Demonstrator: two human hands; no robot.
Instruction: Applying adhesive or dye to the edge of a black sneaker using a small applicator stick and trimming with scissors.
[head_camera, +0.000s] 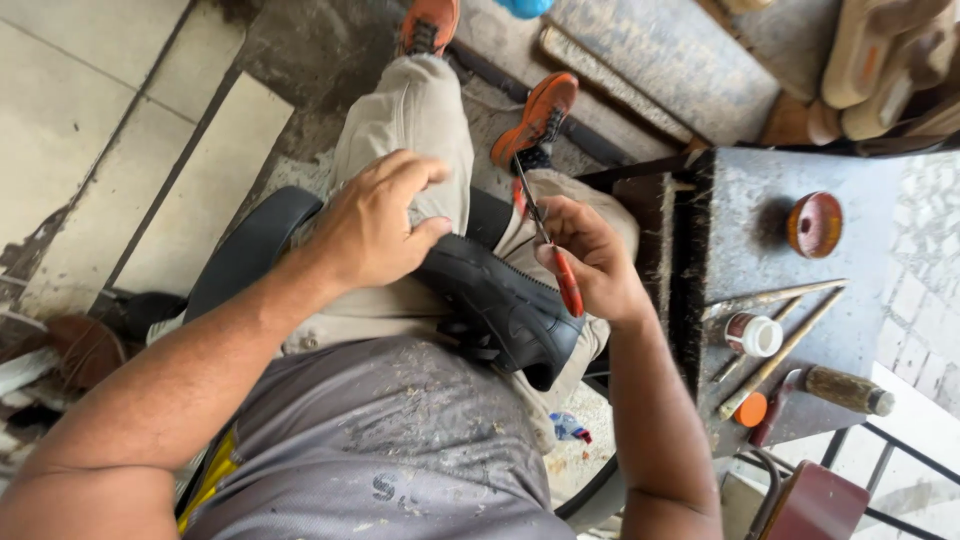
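Observation:
A black shoe (505, 310) lies across my lap, sole side up. My left hand (375, 215) presses down on the shoe's far end and holds it steady. My right hand (595, 262) grips a pair of red-handled scissors (548, 240), blades pointing away from me, right at the shoe's upper edge. My legs in beige trousers stretch forward, ending in orange shoes (535, 118).
A small grey work table (790, 270) stands to my right with a round rust-coloured tin (815, 224), a small white-capped bottle (755, 334), long thin tools (780, 350) and a wooden-handled tool (845, 390). Tan shoe soles (880, 60) lie at the top right. Tiled floor is on the left.

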